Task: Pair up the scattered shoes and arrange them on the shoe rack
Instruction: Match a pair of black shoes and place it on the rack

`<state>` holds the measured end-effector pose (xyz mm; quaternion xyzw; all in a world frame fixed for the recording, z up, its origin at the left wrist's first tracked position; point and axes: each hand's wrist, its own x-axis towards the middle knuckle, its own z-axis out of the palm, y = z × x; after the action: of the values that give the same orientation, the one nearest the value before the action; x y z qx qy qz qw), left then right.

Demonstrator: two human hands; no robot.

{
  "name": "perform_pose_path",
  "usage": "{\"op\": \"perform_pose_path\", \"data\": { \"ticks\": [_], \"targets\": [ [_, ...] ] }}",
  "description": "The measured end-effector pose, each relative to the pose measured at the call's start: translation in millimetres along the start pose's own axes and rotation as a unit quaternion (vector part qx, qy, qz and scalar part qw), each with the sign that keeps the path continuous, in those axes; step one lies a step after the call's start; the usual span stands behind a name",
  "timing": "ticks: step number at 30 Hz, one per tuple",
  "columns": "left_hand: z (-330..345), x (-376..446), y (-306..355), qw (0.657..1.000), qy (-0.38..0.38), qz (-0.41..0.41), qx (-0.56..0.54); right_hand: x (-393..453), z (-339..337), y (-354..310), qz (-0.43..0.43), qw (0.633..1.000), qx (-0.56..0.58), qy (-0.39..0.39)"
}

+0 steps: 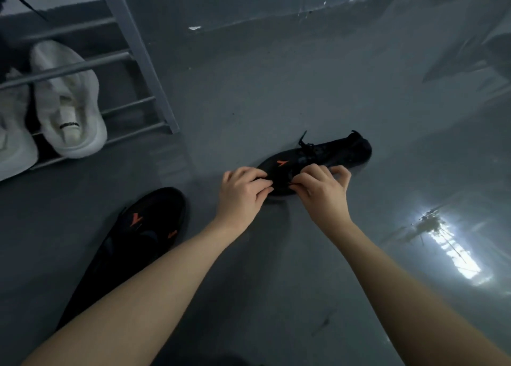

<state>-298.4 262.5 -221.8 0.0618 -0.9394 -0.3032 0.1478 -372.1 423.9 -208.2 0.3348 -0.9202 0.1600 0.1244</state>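
A black shoe with an orange mark (326, 155) lies on the grey floor in the middle, toe pointing right. My left hand (243, 191) and my right hand (323, 188) both pinch its near end, fingers closed on the fabric. A second black shoe with orange marks (143, 227) lies on the floor to the left, partly under my left forearm. A pair of white sneakers (66, 100) sits on the low shelf of the grey metal shoe rack (138, 44) at the upper left; the left one is cut by the frame edge.
A dark wall base (304, 9) with chipped paint runs along the back. The glossy floor shows a bright window reflection (448, 244) at the right. A black lace (25, 3) hangs at the top left corner.
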Motion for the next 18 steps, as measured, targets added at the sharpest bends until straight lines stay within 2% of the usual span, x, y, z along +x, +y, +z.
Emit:
{"op": "perform_pose_path", "data": {
  "ticks": [3, 11, 14, 16, 18],
  "targets": [
    [-27.8, -26.1, -14.2, 1.0, 0.019, -0.003, 0.003, -7.1, 1.7, -32.4, -0.039, 0.999, 0.018, 0.015],
    [-94.8, -77.9, -39.9, 0.999, 0.015, -0.047, -0.008, -28.4, -0.9, -125.3, -0.01, 0.994, 0.11, 0.001],
    [-107.2, -88.2, -50.7, 0.996, -0.022, -0.085, -0.003, -35.8, 1.3, -153.1, 0.008, 0.993, 0.11, -0.049],
    [-112.0, -94.1, -57.9, 0.992, -0.076, -0.094, 0.041, -38.5, 3.8, -163.0, 0.017, 0.989, 0.093, -0.111],
    [-116.0, -101.6, -62.1, 0.989, -0.082, -0.099, 0.07, -36.2, 5.3, -162.0, 0.027, 0.981, 0.082, -0.172]
  ]
}}
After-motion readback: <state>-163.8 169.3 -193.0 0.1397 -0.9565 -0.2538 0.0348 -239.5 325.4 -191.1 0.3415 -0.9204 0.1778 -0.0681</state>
